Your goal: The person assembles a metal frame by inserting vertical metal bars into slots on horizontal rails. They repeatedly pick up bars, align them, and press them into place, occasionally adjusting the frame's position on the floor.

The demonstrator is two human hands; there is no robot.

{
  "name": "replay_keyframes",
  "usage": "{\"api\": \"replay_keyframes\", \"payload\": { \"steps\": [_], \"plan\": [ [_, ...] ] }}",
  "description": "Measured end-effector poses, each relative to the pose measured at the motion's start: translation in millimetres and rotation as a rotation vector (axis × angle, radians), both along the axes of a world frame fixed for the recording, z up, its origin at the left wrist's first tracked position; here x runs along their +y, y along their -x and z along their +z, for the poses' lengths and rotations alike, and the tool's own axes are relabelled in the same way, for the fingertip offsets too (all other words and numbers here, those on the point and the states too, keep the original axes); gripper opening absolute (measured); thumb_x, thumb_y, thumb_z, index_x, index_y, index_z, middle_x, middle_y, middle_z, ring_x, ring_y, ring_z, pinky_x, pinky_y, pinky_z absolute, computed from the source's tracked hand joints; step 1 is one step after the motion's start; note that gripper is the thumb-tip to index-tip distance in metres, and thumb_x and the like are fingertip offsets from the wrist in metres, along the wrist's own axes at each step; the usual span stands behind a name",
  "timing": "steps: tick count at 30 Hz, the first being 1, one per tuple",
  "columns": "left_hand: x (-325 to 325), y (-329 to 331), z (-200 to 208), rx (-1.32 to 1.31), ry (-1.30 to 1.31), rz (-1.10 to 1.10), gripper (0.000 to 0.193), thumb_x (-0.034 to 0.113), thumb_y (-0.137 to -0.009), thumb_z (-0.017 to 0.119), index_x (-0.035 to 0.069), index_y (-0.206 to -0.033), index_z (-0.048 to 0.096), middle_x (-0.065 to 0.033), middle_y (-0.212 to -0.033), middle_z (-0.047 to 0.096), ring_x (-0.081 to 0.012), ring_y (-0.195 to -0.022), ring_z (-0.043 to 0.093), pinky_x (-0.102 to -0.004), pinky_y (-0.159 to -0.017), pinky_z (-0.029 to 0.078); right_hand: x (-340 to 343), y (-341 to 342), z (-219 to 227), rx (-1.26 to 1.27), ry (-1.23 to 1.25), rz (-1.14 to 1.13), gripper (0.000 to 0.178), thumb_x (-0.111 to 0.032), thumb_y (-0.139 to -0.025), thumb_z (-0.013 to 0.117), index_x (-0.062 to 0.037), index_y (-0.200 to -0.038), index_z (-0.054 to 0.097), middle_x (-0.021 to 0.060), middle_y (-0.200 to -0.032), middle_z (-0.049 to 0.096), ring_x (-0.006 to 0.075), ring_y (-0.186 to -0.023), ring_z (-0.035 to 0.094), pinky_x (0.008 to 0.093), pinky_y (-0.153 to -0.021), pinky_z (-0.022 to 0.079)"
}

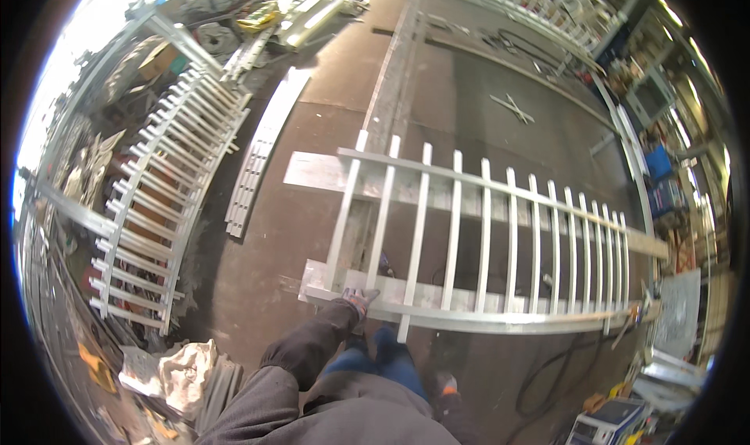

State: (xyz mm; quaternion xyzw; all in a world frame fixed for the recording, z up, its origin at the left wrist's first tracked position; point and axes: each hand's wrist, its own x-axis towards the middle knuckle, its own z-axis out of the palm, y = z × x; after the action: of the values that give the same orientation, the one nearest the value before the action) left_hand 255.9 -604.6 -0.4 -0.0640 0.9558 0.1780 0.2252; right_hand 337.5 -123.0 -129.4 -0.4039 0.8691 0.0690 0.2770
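A light metal railing panel [482,226] lies in front of me, with two long rails and a row of crossing bars. It rests on flat pale strips, one of them a wide plate [312,171] under its far left end. Gloved, my left hand [359,298] grips the panel's near rail close to its left end, between the first bars. My right hand [448,384] hangs low beside my legs, away from the panel; its fingers are too small and blurred to make out.
Another barred panel [148,203] stands to the left, beside a long slotted metal profile [262,152] on the floor. Crossed metal pieces [513,109] lie beyond the railing. A dark cable [539,378] curls at near right, by a blue-and-white machine [609,423]. Scrap crowds the left side.
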Motion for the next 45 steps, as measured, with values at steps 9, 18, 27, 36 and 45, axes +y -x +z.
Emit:
{"api": "replay_keyframes", "payload": {
  "steps": [9,18,27,36,45],
  "plan": [
    [16,-177,16,0.093,-0.305,0.659,0.061,0.031,-0.084,0.064,0.012,-0.140,0.049,-0.0260,-0.133,0.053,-0.0421,-0.126,0.050,-0.0440,-0.106,0.042,-10,76,64,-0.573,0.319,-1.038,0.025,-0.027,-0.090,0.058,-0.0080,-0.104,0.066,0.0114,-0.100,0.069,0.0257,-0.087,0.066,0.0400,-0.078,0.053],
    [177,-367,-40,-0.457,-0.472,1.508,0.033,0.031,-0.089,0.058,0.010,-0.112,0.071,-0.0126,-0.111,0.071,-0.0334,-0.104,0.066,-0.0416,-0.090,0.052,42,175,122,-0.649,0.287,-0.725,0.020,-0.020,-0.093,0.054,-0.0048,-0.103,0.063,0.0176,-0.098,0.068,0.0309,-0.084,0.068,0.0460,-0.069,0.055],
    [401,-337,-22,-0.278,-0.792,1.927,0.031,0.030,-0.088,0.056,0.010,-0.107,0.072,-0.0120,-0.105,0.072,-0.0301,-0.099,0.067,-0.0406,-0.087,0.052,92,242,152,-0.922,0.277,-0.889,0.020,-0.015,-0.091,0.054,0.0033,-0.098,0.060,0.0253,-0.089,0.068,0.0339,-0.072,0.070,0.0460,-0.059,0.059],
    [400,-386,-40,-0.134,-0.930,2.109,0.030,0.030,-0.088,0.055,0.010,-0.102,0.072,-0.0114,-0.099,0.072,-0.0268,-0.094,0.067,-0.0396,-0.084,0.052,-19,177,145,-0.876,0.373,-0.697,0.018,-0.012,-0.090,0.060,0.0028,-0.101,0.057,0.0182,-0.083,0.066,0.0292,-0.066,0.068,0.0375,-0.056,0.057],
    [304,-524,-44,0.098,-0.980,2.348,0.030,0.030,-0.087,0.053,0.010,-0.097,0.073,-0.0108,-0.093,0.072,-0.0234,-0.088,0.068,-0.0386,-0.080,0.052,-160,73,81,-0.449,0.487,0.250,0.018,-0.017,-0.090,0.062,0.0010,-0.094,0.064,0.0146,-0.089,0.069,0.0210,-0.076,0.068,0.0328,-0.066,0.055]
  ]
}}
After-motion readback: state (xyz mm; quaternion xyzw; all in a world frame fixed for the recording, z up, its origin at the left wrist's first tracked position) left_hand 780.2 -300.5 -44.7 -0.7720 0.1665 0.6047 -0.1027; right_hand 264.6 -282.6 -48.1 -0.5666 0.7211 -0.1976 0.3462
